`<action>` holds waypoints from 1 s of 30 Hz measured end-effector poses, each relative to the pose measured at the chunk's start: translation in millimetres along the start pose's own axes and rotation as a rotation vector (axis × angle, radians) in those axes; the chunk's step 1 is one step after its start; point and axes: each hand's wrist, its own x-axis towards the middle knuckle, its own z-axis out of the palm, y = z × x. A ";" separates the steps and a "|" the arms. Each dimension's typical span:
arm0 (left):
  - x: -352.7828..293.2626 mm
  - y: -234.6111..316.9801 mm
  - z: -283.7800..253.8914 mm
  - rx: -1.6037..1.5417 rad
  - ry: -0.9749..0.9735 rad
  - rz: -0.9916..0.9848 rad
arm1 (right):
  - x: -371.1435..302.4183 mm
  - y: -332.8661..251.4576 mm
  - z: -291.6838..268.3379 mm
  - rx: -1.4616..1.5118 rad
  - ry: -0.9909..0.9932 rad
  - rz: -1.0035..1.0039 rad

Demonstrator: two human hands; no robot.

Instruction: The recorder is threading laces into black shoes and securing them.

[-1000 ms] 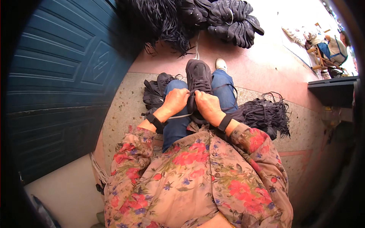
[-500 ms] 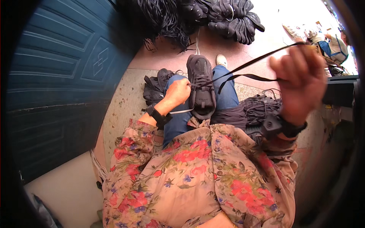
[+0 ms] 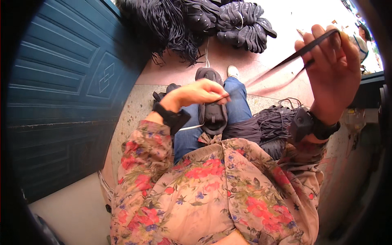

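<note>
A dark shoe (image 3: 213, 112) rests between my knees, toe pointing away, its middle covered by my left hand. My left hand (image 3: 200, 93) is closed in a pinch just above it, with a short dark bit of lace at the fingertips. Raised at the upper right, my right hand (image 3: 332, 69) holds a black shoelace (image 3: 300, 53) looped over its fingers. The strands slant down to the left toward the shoe and blur out, so where they end cannot be made out.
A bundle of dark laces (image 3: 261, 126) lies beside my right thigh. Beyond my feet are piled black shoe uppers (image 3: 245, 28) and hanging black strips (image 3: 163, 28). A blue panelled door (image 3: 61, 90) stands on the left. A white cord (image 3: 190, 128) crosses my left leg.
My left hand has moved right across the shoe. My right hand has risen slightly outward, drawing the lace up, and its palm now shows. The head view has shifted a little.
</note>
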 end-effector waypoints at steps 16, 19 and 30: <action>-174.5 -5.8 -116.0 -0.649 1.111 0.385 | -129.6 157.7 -91.3 -0.754 0.425 0.742; -143.2 -29.8 -95.0 -0.425 1.008 0.046 | -132.5 203.8 -85.5 -0.849 0.299 0.743; -48.4 -103.8 35.0 -0.263 0.650 -0.339 | -134.8 229.9 -89.8 -1.161 0.325 0.568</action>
